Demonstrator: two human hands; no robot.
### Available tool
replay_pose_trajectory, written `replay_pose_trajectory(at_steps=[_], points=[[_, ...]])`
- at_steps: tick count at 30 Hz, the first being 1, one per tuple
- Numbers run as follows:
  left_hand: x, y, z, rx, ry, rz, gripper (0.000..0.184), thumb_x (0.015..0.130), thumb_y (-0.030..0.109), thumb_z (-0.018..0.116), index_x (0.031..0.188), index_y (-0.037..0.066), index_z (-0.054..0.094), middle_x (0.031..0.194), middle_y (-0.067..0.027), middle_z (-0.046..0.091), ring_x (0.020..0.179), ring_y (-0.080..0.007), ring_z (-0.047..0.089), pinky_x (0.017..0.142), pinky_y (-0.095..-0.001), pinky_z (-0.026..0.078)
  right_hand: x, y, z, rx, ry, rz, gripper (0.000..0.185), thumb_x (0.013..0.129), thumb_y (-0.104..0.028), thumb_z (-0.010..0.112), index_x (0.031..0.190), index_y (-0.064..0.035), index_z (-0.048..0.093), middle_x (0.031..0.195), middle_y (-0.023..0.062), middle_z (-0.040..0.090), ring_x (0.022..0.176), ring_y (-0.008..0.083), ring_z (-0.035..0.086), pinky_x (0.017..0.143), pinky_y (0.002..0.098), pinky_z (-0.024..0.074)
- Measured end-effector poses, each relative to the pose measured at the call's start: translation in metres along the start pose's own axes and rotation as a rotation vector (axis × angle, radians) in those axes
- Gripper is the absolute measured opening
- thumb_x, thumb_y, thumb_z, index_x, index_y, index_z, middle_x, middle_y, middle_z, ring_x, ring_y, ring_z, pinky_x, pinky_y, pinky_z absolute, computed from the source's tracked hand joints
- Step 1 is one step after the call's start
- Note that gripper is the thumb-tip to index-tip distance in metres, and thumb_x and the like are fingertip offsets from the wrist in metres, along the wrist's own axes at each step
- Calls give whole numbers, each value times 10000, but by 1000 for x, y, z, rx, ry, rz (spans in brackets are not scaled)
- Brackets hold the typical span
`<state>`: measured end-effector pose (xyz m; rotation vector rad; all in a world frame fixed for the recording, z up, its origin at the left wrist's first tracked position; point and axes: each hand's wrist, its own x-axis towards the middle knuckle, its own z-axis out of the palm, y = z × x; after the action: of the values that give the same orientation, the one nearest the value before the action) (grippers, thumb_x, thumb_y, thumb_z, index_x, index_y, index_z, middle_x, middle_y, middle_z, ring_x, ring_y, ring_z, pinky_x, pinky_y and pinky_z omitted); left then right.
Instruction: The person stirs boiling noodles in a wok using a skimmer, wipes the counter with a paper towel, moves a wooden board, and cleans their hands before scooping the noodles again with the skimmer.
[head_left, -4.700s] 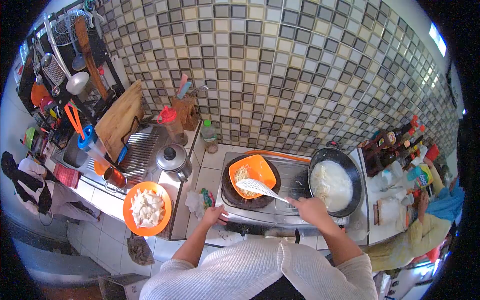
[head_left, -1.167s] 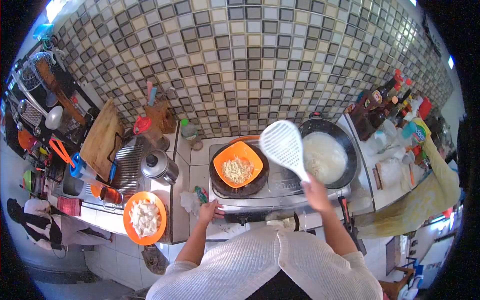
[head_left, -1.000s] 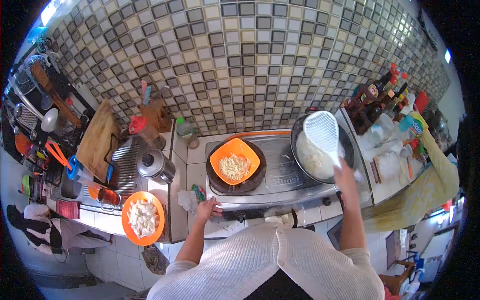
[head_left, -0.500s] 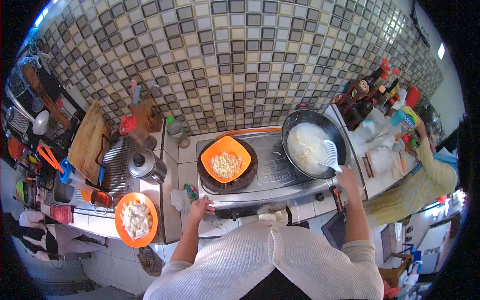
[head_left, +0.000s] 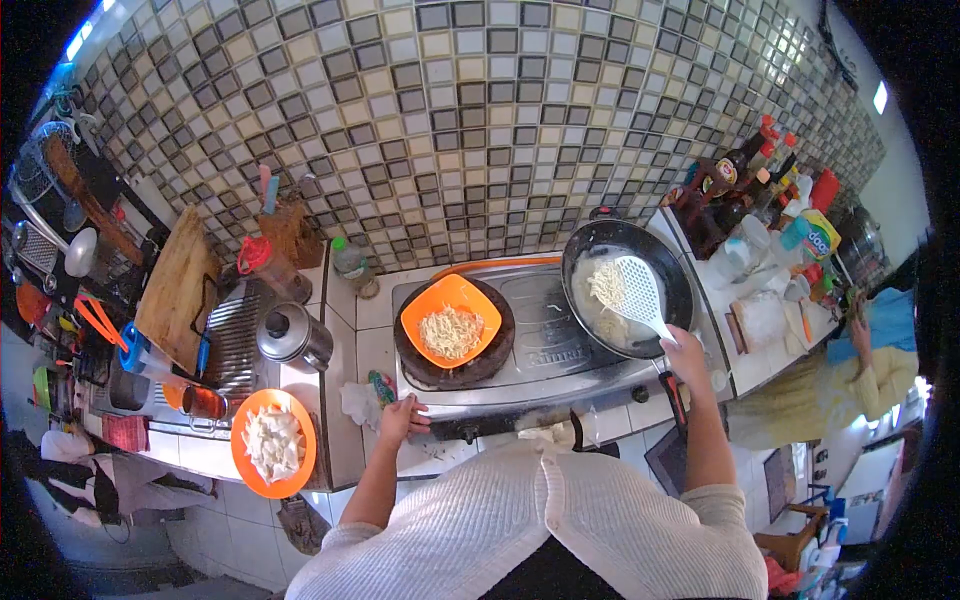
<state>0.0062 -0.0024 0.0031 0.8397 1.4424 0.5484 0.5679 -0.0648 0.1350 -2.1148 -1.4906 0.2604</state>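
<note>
In my right hand (head_left: 684, 356) is the handle of a white slotted turner (head_left: 640, 292). Its perforated head is over the black frying pan (head_left: 672, 262), beside a clump of pale shredded food (head_left: 606, 284); cloudy liquid (head_left: 612, 326) lies beneath. The pan is on the right side of the stove (head_left: 550, 345). My left hand (head_left: 402, 418) rests at the stove's front edge, fingers stretched out, holding nothing, close to a crumpled plastic bag (head_left: 360, 404). An orange bowl (head_left: 455, 291) on the left burner holds more pale shreds (head_left: 450, 333).
An orange plate (head_left: 241, 458) of white pieces sits left, near a lidded metal pot (head_left: 296, 340), a cutting board (head_left: 180, 290) and a green-capped bottle (head_left: 350, 262). Sauce bottles (head_left: 735, 165) stand right. Another person (head_left: 870, 375) is at the right counter.
The turner has risen and shifted left and up across the pan, and the froth has thinned. My left hand stays put. The other person's arm has drawn back from the yellow pack.
</note>
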Motion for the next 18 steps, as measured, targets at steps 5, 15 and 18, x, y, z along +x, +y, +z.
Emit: replay_pose_trajectory(at_steps=[5,15,18], points=[[-3,1,0,-4,-13,39,470,909,446,414,866,28,625,678,-105,656,502,-203,635,365,-267,348,3,22,3,227,-7,72,324,798,-120,637,1109,-44,587,970,138,645,918,207,611,808,308,457],[3,-2,-1,-16,-9,-7,455,915,421,407,868,23,623,679,-118,656,506,-210,638,361,-271,367,-1,-23,-57,-512,73,172,352,772,-124,583,1121,-163,608,883,142,634,818,322,615,699,434,486],[-1,2,0,-1,-5,-3,460,915,425,408,878,21,625,676,-117,655,506,-209,638,357,-271,366,6,-21,-67,-670,123,183,327,767,-109,584,1090,-145,620,834,141,626,798,315,620,679,418,493]])
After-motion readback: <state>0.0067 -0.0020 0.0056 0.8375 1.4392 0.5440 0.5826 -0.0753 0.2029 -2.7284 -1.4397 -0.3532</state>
